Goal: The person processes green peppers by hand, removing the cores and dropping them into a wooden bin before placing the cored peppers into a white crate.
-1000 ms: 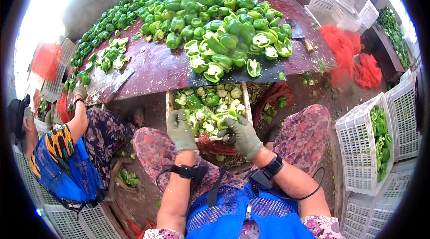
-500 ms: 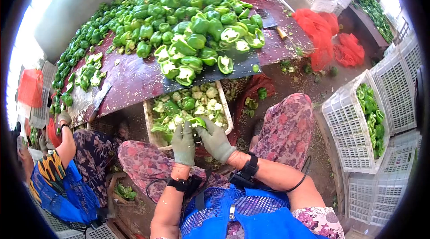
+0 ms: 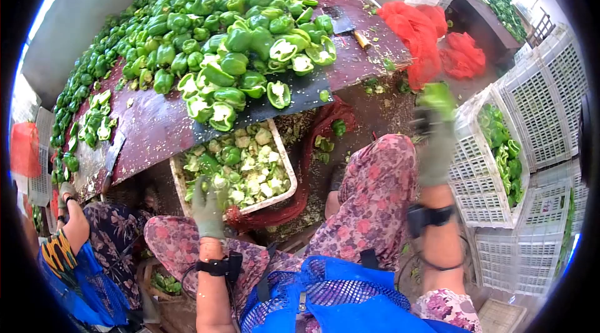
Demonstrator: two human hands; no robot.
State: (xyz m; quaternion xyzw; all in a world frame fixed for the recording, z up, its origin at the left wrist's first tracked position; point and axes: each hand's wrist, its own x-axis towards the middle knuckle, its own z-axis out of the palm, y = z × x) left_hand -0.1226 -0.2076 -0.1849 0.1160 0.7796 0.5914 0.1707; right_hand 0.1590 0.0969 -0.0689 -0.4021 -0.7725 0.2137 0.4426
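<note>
My right hand (image 3: 435, 152), gloved and smeared by motion, is out to the right with a piece of green pepper (image 3: 440, 99) at its fingers. Just beyond it stands a white crate (image 3: 478, 173) with cut green peppers (image 3: 507, 161) inside. My left hand (image 3: 207, 211), in a grey-green glove, is above the near left edge of a white tray (image 3: 292, 177), fingers stretched out and nothing visible in them. Pale pepper cores (image 3: 247, 164) and green scraps fill the tray. Halved peppers (image 3: 278, 94) lie at the table's edge, before a large heap of whole green peppers (image 3: 212, 5).
A purple-red table (image 3: 153, 111) carries the heap and a knife (image 3: 357, 36) with a wooden handle. Red netting (image 3: 415, 36) hangs at its right end. More white crates (image 3: 544, 105) stack at right. A co-worker in a blue vest (image 3: 103, 277) sits at left.
My right hand has swung from above the tray toward the crate on the right, with the pepper piece. My left hand has parted from it and stays by the tray. The view has shifted right.
</note>
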